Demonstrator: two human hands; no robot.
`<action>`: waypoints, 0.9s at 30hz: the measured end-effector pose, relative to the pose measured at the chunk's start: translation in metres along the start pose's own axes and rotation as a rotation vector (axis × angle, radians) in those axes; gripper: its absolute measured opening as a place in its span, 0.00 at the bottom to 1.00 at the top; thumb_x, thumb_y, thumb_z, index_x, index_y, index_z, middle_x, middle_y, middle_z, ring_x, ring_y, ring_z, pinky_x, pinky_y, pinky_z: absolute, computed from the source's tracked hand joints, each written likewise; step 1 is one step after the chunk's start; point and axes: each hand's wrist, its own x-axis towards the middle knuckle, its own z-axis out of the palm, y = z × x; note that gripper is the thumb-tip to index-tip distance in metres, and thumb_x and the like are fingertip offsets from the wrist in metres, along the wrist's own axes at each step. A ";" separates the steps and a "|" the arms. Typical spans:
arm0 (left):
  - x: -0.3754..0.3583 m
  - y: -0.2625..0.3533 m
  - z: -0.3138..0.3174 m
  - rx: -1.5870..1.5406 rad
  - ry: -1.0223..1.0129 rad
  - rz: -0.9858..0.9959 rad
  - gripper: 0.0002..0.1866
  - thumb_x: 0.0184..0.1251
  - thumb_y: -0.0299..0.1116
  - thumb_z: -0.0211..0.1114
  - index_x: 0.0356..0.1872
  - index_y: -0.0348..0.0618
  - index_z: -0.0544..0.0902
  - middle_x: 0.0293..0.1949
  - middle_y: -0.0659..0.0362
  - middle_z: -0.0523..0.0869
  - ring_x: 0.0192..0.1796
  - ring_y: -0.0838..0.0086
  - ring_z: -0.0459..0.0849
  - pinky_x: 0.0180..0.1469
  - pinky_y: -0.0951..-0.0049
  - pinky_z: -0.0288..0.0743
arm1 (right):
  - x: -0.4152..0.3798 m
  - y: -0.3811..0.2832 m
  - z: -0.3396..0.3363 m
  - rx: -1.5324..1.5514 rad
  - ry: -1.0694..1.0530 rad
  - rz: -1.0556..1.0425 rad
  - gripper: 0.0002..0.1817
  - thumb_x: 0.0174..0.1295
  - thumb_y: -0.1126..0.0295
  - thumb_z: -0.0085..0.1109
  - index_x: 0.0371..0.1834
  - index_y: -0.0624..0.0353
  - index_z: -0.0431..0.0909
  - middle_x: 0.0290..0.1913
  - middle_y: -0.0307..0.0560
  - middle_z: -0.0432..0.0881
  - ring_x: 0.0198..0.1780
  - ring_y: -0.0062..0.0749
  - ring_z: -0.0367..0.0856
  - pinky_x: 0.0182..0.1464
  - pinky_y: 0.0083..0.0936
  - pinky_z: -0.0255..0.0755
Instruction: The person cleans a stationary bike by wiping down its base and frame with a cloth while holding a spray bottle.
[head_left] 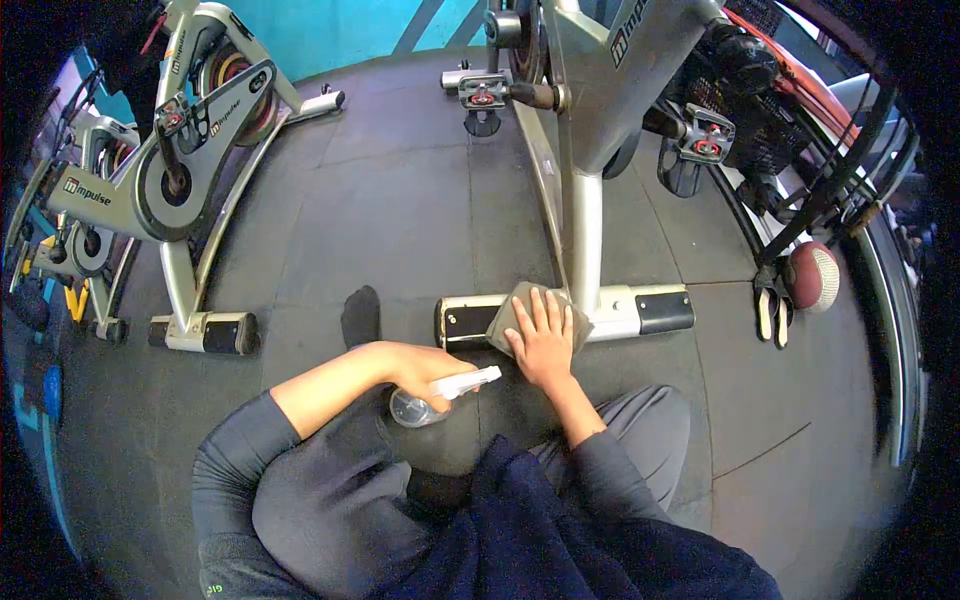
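My left hand (415, 374) is wrapped round the neck of a spray bottle (415, 408). The bottle has a white trigger head (468, 381) pointing right and a see-through body below my fingers. My right hand (543, 338) lies flat, fingers spread, on a folded grey-brown cloth (507, 330). Under the cloth is the rear foot bar (615, 312) of an exercise bike (590, 110), white with black end caps. The cloth covers the middle-left stretch of that bar.
Another exercise bike (200, 150) stands to the left, with more behind it. On the right are a red and cream ball (812, 277), a pair of dark shoes or sandals (771, 305) and a black metal rack (840, 170). Dark rubber matting (390, 200) covers the floor.
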 end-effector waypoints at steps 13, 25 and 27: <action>-0.004 -0.008 0.005 0.060 0.019 -0.057 0.33 0.51 0.40 0.68 0.59 0.43 0.68 0.46 0.50 0.80 0.49 0.59 0.79 0.51 0.62 0.72 | 0.094 0.001 0.004 0.033 -0.483 0.033 0.29 0.66 0.46 0.32 0.39 0.51 0.84 0.41 0.48 0.84 0.48 0.43 0.80 0.54 0.47 0.66; -0.014 -0.005 0.003 0.074 -0.021 -0.065 0.30 0.55 0.41 0.67 0.59 0.42 0.68 0.51 0.52 0.79 0.53 0.62 0.79 0.55 0.63 0.71 | -0.012 -0.034 -0.005 0.162 -0.009 -0.181 0.30 0.63 0.56 0.50 0.69 0.49 0.61 0.71 0.44 0.59 0.73 0.41 0.53 0.71 0.46 0.44; -0.018 -0.005 0.003 0.044 -0.028 -0.071 0.30 0.56 0.40 0.67 0.59 0.42 0.68 0.51 0.52 0.79 0.53 0.63 0.79 0.56 0.64 0.71 | -0.008 -0.042 -0.005 0.170 -0.009 -0.187 0.30 0.63 0.55 0.50 0.69 0.48 0.61 0.71 0.43 0.59 0.73 0.40 0.53 0.71 0.46 0.44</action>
